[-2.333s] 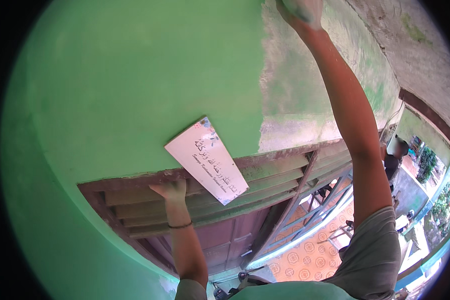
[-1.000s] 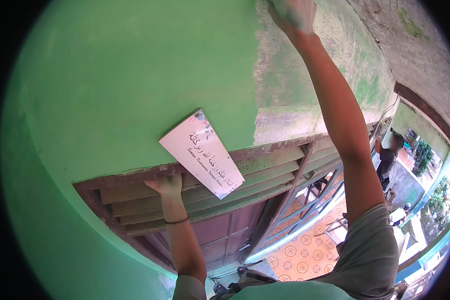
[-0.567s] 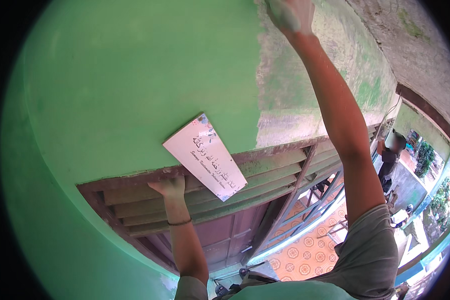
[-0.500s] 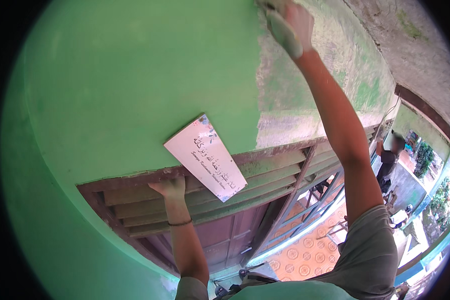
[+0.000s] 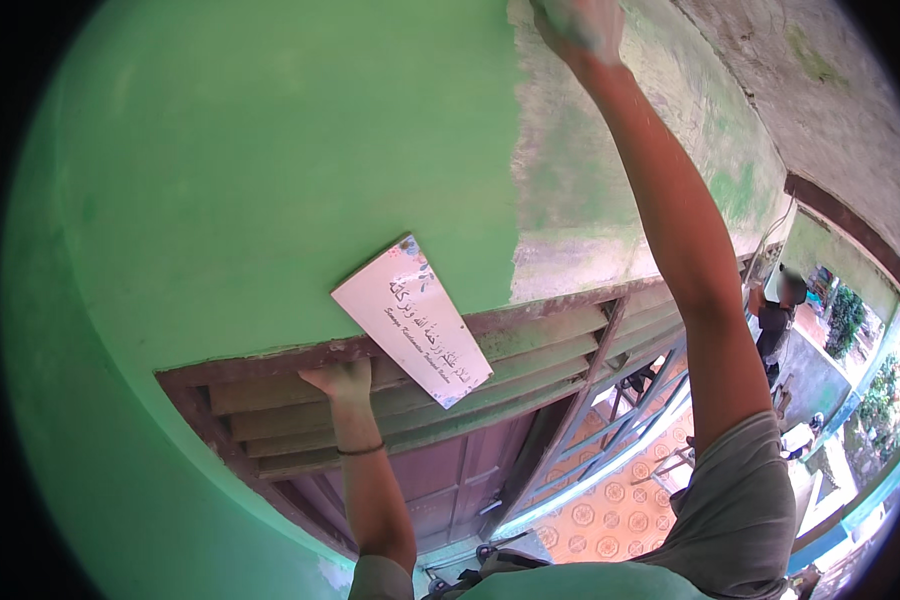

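Observation:
My right hand (image 5: 585, 28) is raised to the top edge of the view, at the border between fresh green paint (image 5: 270, 150) and the patchy, faded wall (image 5: 580, 170). Green and whitish paint smears cover it. The fingers look closed, but they are blurred and partly cut off, so what they hold is hidden. Lower down, my left hand (image 5: 340, 380) grips the top of a brown wooden louvre vent (image 5: 270, 362), its fingertips out of sight in the gap. Beside it, a white sign (image 5: 415, 322) with lettering and flower corners hangs tilted over the vent's frame.
Below the vent are a brown door (image 5: 420, 500) and a glazed window frame (image 5: 610, 425). Far below lies an orange patterned tile floor (image 5: 610, 510). A person (image 5: 776, 318) in dark clothing stands at the right. The rough ceiling (image 5: 820, 90) slopes overhead.
My right hand has moved up, farther out of the top edge of the view. My left hand keeps its grip on the vent.

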Demonstrator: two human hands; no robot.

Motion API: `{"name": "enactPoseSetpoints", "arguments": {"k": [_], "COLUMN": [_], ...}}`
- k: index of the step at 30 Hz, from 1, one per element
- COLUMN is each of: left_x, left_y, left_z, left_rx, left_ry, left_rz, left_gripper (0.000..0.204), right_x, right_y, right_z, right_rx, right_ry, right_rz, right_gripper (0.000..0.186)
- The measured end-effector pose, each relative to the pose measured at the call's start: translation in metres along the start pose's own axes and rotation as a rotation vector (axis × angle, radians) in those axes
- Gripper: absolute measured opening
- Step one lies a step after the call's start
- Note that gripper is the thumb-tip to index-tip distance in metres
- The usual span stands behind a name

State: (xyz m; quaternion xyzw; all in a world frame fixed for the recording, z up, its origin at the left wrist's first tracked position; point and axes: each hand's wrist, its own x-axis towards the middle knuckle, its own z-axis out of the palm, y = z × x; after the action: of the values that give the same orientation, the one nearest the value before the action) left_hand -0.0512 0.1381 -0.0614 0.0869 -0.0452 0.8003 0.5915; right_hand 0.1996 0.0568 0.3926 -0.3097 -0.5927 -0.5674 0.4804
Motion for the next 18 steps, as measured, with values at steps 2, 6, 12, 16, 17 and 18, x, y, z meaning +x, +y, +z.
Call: {"name": "enactPoseSetpoints", "arguments": {"k": [2,6,12,16,17,18], "left_x": [0.003,-0.005,-0.007,-0.007,-0.008,-0.009], "left_y": [-0.001,0.002,0.001,-0.001,-0.002,-0.003], "left_z": [-0.003,0.005,0.006,0.006,0.009,0.010], "left_rx": [0.003,-0.014,0.040,0.009,-0.002,-0.011], "left_ry": [-0.032,-0.012,-0.053,0.047,0.014,-0.017], "left_rz": [-0.014,0.001,0.002,0.007,0.006,0.006], "left_gripper": [0.063,0.065,0.067,0.066,0.065,0.064], "right_x": [0.007,-0.011,0.015,0.007,0.016,0.022], "right_y": [0.010,0.011,0.024,0.019,0.024,0.031], "right_z": [0.008,0.006,0.013,0.004,0.007,0.011], "right_rx": [0.001,0.067,-0.007,0.002,-0.010,-0.019], "right_ry": [0.063,-0.004,0.087,-0.023,0.023,0.069], "right_rz": [-0.003,-0.054,-0.087,-0.073,-0.120,-0.164], "right_gripper": [0.021,0.019,0.016,0.016,0.017,0.017]}}
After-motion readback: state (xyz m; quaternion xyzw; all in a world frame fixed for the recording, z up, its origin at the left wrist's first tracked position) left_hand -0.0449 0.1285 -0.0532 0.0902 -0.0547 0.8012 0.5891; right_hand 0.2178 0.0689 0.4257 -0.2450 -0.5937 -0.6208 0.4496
